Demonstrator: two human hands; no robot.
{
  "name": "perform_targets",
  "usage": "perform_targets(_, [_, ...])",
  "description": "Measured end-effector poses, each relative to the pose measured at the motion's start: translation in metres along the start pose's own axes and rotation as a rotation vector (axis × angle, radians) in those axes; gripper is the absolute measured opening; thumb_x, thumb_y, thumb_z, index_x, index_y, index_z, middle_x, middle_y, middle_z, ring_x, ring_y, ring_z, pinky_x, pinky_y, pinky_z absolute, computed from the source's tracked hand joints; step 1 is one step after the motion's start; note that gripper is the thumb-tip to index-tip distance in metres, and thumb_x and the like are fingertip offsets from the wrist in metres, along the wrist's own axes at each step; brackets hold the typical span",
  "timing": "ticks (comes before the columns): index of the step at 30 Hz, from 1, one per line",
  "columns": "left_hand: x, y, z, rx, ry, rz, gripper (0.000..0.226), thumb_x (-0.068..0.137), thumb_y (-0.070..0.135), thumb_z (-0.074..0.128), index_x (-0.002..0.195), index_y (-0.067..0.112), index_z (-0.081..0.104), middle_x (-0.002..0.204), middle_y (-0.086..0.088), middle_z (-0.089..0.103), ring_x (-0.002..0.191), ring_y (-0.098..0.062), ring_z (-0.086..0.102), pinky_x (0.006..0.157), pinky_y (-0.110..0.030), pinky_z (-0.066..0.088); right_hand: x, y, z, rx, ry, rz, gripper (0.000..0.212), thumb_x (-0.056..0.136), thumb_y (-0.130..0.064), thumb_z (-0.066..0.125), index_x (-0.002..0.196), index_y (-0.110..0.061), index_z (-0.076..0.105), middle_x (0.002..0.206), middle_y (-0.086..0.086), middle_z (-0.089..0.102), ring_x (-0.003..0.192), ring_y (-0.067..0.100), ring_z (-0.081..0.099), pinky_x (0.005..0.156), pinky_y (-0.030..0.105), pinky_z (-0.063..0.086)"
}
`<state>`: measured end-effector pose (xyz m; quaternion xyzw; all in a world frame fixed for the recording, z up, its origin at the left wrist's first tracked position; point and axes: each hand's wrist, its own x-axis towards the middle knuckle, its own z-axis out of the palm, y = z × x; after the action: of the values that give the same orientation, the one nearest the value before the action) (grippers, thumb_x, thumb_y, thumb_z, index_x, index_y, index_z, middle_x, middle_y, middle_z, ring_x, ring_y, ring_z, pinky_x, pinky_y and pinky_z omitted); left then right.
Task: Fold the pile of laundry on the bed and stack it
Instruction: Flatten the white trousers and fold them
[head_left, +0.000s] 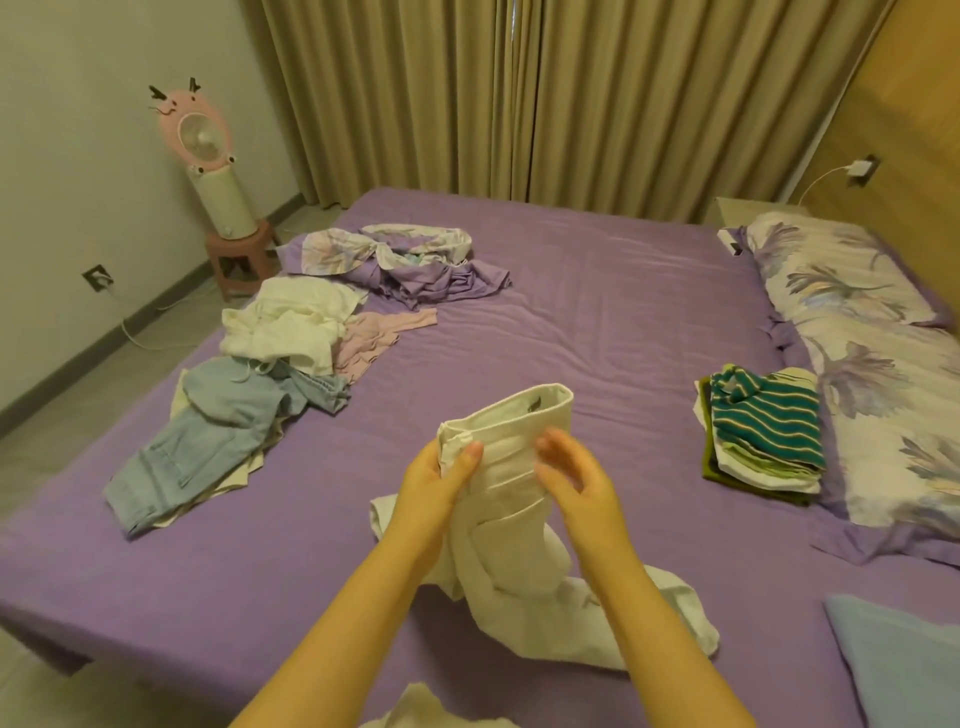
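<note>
Held white trousers (511, 467) upright over the bed's (597, 312) near edge — waistband up, legs trailing down — left hand (441, 480) gripping, right hand (576, 473) loosely open alongside.

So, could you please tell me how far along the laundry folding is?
Partly done. A folded stack, striped top uppermost, sits beside the pillow. The left hand grips white trousers at the waistband; the right hand hovers open. The jeans, white clothes and purple bedding remain unfolded.
</note>
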<state>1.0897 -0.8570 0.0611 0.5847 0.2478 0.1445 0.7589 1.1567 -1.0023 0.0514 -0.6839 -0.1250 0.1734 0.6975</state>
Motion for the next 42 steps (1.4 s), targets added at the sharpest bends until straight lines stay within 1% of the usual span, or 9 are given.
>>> perform_targets(5, [0.009, 0.046, -0.012, -0.112, -0.181, 0.056, 0.033, 0.086, 0.040, 0.060, 0.111, 0.020, 0.070, 0.113, -0.010, 0.070, 0.102, -0.024, 0.068, 0.073, -0.028, 0.056, 0.038, -0.021, -0.034, -0.014, -0.152, -0.072, 0.088, 0.073, -0.046, 0.074, 0.147, -0.032, 0.027, 0.150, -0.014, 0.036, 0.134, 0.010, 0.038, 0.106, 0.031, 0.039])
perform_targets(11, [0.020, 0.099, -0.012, -0.020, -0.185, 0.108, 0.040, 0.087, 0.042, 0.058, 0.120, 0.021, 0.063, 0.114, -0.001, 0.070, 0.106, -0.023, 0.066, 0.076, -0.027, 0.056, 0.060, -0.057, -0.024, 0.057, -0.193, -0.092, 0.051, 0.060, -0.044, 0.083, 0.103, -0.025, 0.063, 0.101, -0.006, 0.073, 0.086, 0.003, 0.069, 0.065, 0.015, 0.052])
perform_targets(14, [0.023, 0.109, -0.011, 0.354, -0.066, 0.234, 0.055, 0.074, 0.056, 0.064, 0.125, 0.040, 0.051, 0.121, 0.025, 0.060, 0.115, -0.005, 0.056, 0.082, -0.017, 0.048, 0.068, -0.065, -0.009, -0.040, -0.043, -0.096, 0.049, 0.051, -0.047, 0.078, 0.090, -0.023, 0.063, 0.083, -0.009, 0.073, 0.073, 0.001, 0.067, 0.060, 0.019, 0.053])
perform_targets(18, [0.031, 0.129, -0.007, 1.121, 0.174, 0.633, 0.098, 0.068, 0.077, 0.058, 0.148, 0.032, 0.024, 0.142, 0.007, 0.039, 0.130, -0.013, 0.036, 0.109, -0.038, 0.030, 0.071, -0.074, -0.003, -0.203, -0.018, -0.205, 0.058, 0.046, -0.062, 0.084, 0.084, -0.026, 0.060, 0.078, -0.020, 0.069, 0.067, -0.003, 0.062, 0.056, 0.016, 0.049])
perform_targets(21, [0.038, 0.157, 0.019, 1.292, -0.037, 0.879, 0.099, 0.067, 0.082, 0.048, 0.149, 0.033, 0.023, 0.142, 0.010, 0.042, 0.134, -0.010, 0.034, 0.117, -0.049, 0.015, 0.071, -0.083, 0.000, -0.306, -0.069, -0.278, 0.060, 0.046, -0.072, 0.076, 0.083, -0.028, 0.057, 0.079, -0.019, 0.067, 0.067, 0.000, 0.059, 0.058, 0.025, 0.049])
perform_targets(26, [0.053, 0.163, 0.047, 0.947, -0.375, 0.470, 0.062, 0.065, 0.055, 0.077, 0.118, 0.033, 0.054, 0.108, 0.020, 0.065, 0.101, 0.001, 0.058, 0.090, -0.033, 0.048, 0.069, -0.089, -0.005, -0.287, -0.080, -0.282, 0.053, 0.045, -0.071, 0.074, 0.080, -0.036, 0.055, 0.076, -0.021, 0.066, 0.063, -0.001, 0.057, 0.050, 0.017, 0.044])
perform_targets(31, [0.057, 0.152, 0.058, 0.787, -0.326, 0.574, 0.035, 0.071, 0.035, 0.082, 0.085, 0.016, 0.056, 0.088, 0.020, 0.070, 0.079, 0.001, 0.064, 0.066, -0.021, 0.051, 0.075, -0.080, -0.031, -0.234, -0.320, -0.178, 0.052, 0.055, -0.058, 0.078, 0.095, -0.029, 0.062, 0.092, -0.003, 0.069, 0.085, 0.018, 0.065, 0.071, 0.034, 0.053])
perform_targets(35, [0.054, 0.174, 0.054, 0.734, -0.229, 0.682, 0.026, 0.070, 0.034, 0.081, 0.078, 0.025, 0.057, 0.083, 0.020, 0.070, 0.077, 0.005, 0.062, 0.064, -0.009, 0.044, 0.076, -0.062, -0.050, -0.271, -0.486, -0.040, 0.046, 0.059, -0.051, 0.078, 0.100, -0.035, 0.067, 0.100, -0.012, 0.071, 0.090, 0.007, 0.067, 0.069, 0.020, 0.052])
perform_targets(42, [0.055, 0.219, 0.017, 0.750, 0.139, 0.657, 0.034, 0.072, 0.046, 0.079, 0.085, 0.021, 0.059, 0.078, 0.012, 0.064, 0.069, 0.003, 0.058, 0.065, -0.021, 0.049, 0.070, -0.089, -0.059, -0.196, -0.326, 0.005, 0.038, 0.059, -0.054, 0.074, 0.081, -0.024, 0.071, 0.082, 0.003, 0.073, 0.069, 0.015, 0.068, 0.059, 0.024, 0.051])
